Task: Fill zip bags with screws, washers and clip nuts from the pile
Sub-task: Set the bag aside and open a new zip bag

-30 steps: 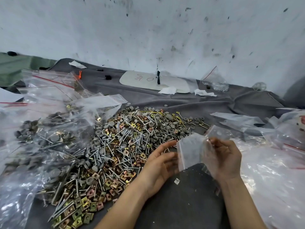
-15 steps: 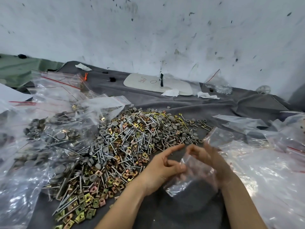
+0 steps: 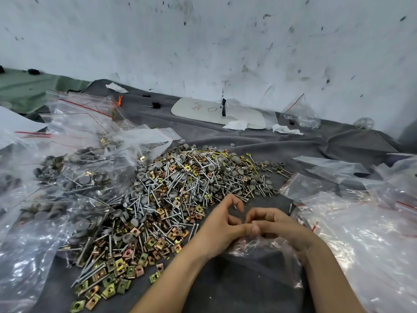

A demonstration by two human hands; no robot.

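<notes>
Clear plastic zip bag (image 3: 268, 250) is pinched at its mouth by my left hand (image 3: 222, 224) and right hand (image 3: 279, 223), fingertips meeting. A second ago the right alone held it up flat; now it sags onto dark grey cloth (image 3: 237, 290), so I judge opening has begun. Its long axis runs from the grip towards me, mouth facing the mixed pile of silver screws, grey washers and brassy clip nuts (image 3: 180, 195) just beyond-left.

Zip bag (image 3: 259, 247) partly hidden under left hand (image 3: 222, 227), right hand (image 3: 278, 224); contents unclear. Filled bags (image 3: 74, 177) cut off at left edge, empty bags (image 3: 372, 245) at right. Writing on white board (image 3: 214, 111) unreadable.
</notes>
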